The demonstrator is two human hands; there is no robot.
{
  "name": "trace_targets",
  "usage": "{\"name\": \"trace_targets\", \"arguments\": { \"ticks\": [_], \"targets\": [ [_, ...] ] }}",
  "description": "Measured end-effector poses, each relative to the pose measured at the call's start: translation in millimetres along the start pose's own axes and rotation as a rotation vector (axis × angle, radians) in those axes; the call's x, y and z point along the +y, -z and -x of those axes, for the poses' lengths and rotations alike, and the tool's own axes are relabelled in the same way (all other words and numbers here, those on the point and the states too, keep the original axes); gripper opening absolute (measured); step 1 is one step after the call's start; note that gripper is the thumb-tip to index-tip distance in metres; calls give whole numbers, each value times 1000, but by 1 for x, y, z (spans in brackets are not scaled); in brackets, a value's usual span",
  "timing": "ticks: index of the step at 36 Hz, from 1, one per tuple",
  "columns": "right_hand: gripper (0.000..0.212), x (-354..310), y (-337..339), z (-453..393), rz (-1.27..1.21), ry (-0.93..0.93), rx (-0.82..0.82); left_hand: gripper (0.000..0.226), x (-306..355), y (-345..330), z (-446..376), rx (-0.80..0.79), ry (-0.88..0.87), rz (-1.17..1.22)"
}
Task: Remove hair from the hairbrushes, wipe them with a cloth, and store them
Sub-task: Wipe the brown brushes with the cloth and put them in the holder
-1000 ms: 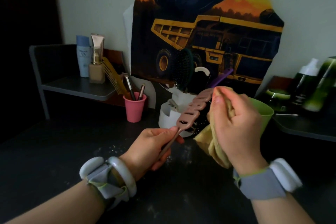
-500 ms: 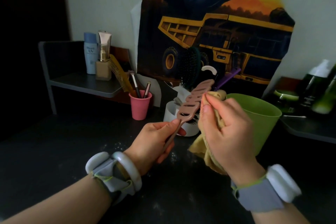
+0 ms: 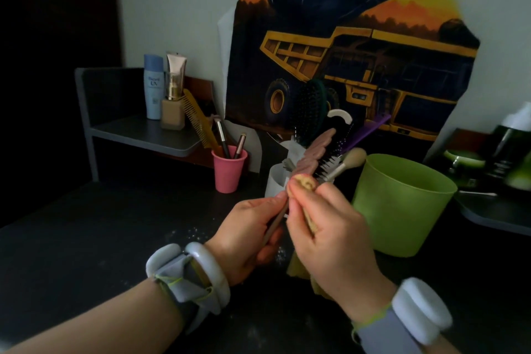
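My left hand (image 3: 248, 234) grips the thin handle of a pink vented hairbrush (image 3: 314, 151), which points up and away with its black bristles facing right. My right hand (image 3: 330, 227) pinches a yellow cloth (image 3: 305, 183) against the base of the brush head, right beside my left fingertips; more cloth hangs below my palm. Behind the brush stands a white holder (image 3: 275, 178) with a dark green paddle brush (image 3: 311, 106), a purple comb (image 3: 370, 128) and a makeup brush (image 3: 355, 156).
A green plastic bucket (image 3: 402, 204) stands right of my hands. A pink cup (image 3: 229, 171) with makeup pencils and a yellow comb (image 3: 196, 118) sits left of the holder. Bottles stand on a grey shelf (image 3: 143, 135) at the left; dark bottles crowd the right edge.
My right hand slid the cloth down the brush from its tip to the base of the head, close to my left hand. The brush turned more edge-on.
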State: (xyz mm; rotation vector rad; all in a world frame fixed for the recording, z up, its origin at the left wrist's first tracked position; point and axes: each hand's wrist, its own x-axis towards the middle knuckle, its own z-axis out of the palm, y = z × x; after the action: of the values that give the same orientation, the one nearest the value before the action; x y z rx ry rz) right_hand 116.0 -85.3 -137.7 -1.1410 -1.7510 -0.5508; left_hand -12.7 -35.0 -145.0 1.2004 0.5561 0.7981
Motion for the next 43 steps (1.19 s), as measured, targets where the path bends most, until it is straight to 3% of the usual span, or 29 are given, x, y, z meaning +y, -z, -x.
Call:
{"name": "trace_targets", "arguments": {
  "ticks": [8, 16, 22, 29, 38, 43],
  "targets": [
    [29, -6, 4, -1, -161, -28, -125, 37, 3, 1, 2, -6, 12, 52],
    [27, 2, 16, -7, -105, -9, 132, 39, 7, 2, 3, -36, 4, 75],
    [35, 6, 7, -5, -8, -28, 98, 33, 5, -3, 4, -5, 13, 41],
    [27, 10, 2, -5, 69, 13, 131, 49, 5, -6, 4, 40, 4, 6],
    [20, 11, -2, -4, 91, 29, 182, 32, 4, -9, 6, 29, 62, 64],
    [15, 11, -4, -5, 118, 47, 213, 36, 3, -8, 6, 15, 82, 97]
  ]
}}
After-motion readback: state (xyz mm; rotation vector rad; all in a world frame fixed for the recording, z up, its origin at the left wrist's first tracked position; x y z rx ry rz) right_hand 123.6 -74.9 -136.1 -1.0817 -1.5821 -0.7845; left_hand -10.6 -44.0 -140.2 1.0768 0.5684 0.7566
